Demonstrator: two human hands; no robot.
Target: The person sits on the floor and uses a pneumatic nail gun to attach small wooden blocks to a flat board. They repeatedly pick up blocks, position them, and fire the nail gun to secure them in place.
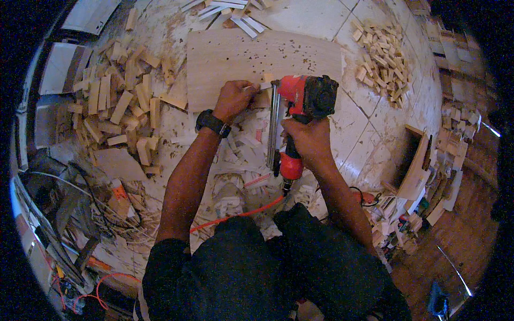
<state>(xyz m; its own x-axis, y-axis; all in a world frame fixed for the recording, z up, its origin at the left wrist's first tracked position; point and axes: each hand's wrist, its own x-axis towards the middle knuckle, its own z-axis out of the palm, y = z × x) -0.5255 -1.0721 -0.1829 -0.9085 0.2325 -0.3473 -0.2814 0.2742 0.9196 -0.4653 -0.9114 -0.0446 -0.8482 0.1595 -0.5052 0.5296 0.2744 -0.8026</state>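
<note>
A red and black air nail gun (293,88) is gripped in my right hand (308,140), the fingers closed around its handle. Its nose points left, over the near part of a flat wooden board (227,51) dotted with small dark marks. My left hand (234,100), wearing a dark watch on the wrist, pinches a short white strip (265,85) by the nose. A small pale wood block (269,78) shows just behind the strip, partly hidden by the gun. An orange air hose (241,215) leads from the handle's base toward the left.
Loose wood blocks (120,101) are heaped on the left. Smaller blocks (383,64) are piled at the far right, and white strips (247,25) lie beyond the board. Scraps (243,150) cover the floor before me. An open wooden box (415,163) stands on the right.
</note>
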